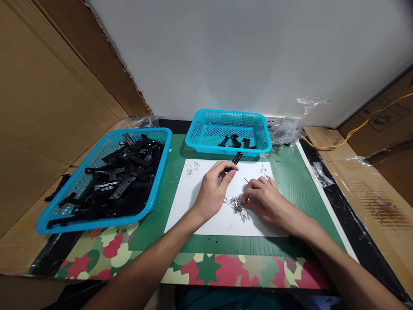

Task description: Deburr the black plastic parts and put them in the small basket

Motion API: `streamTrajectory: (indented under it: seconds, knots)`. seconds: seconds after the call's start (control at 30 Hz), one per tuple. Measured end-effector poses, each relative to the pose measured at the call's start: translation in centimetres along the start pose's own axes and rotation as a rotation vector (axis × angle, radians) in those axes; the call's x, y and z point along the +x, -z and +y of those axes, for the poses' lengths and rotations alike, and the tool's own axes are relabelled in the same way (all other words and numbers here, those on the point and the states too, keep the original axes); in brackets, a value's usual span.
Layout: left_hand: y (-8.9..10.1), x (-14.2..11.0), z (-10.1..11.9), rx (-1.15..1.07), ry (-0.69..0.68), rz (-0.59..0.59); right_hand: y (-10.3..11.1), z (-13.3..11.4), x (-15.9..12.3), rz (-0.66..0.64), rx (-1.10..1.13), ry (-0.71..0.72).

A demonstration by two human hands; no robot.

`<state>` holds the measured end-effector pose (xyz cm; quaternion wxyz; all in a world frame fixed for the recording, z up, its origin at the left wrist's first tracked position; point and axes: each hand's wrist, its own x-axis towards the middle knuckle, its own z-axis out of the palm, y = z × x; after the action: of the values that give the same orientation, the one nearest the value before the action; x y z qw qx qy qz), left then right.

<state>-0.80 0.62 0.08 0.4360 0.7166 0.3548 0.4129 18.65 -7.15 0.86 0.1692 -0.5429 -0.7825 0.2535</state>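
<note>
My left hand (214,185) is closed on a slim black plastic part (238,157), whose far end juts toward the back basket. My right hand (263,198) is bent over a pile of small metal clips or springs (236,205), its fingers pinched together at the pile's right edge. A thin dark tip (246,179) pokes out past its knuckles; I cannot make out what it belongs to. Whether a small metal piece is between those fingertips is hidden. Both hands are over a white sheet (190,206).
A blue basket (155,189) at left is heaped with black plastic parts (129,172). Another blue basket (227,150) at the back contains several similar parts. Smaller scatters of metal pieces (192,168) lie on the sheet. Cardboard (48,107) walls the left; plastic bags (285,131) lie back right.
</note>
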Motion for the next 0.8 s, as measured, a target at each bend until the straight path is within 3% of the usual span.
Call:
streamTrajectory:
  seconds: [0.27, 0.5, 0.8]
  knots:
    - [0.2, -0.1, 0.7, 0.071, 0.005, -0.044, 2.2, -0.6, -1.0, -0.049, 0.075, 0.03]
    - [0.2, -0.2, 1.1, 0.072, 0.02, -0.07, 1.4, -0.8, -0.6, 0.003, 0.025, 0.036]
    - [0.2, -0.2, 0.9, 0.072, 0.03, -0.098, 2.0, 0.0, -0.8, 0.013, 0.061, 0.046]
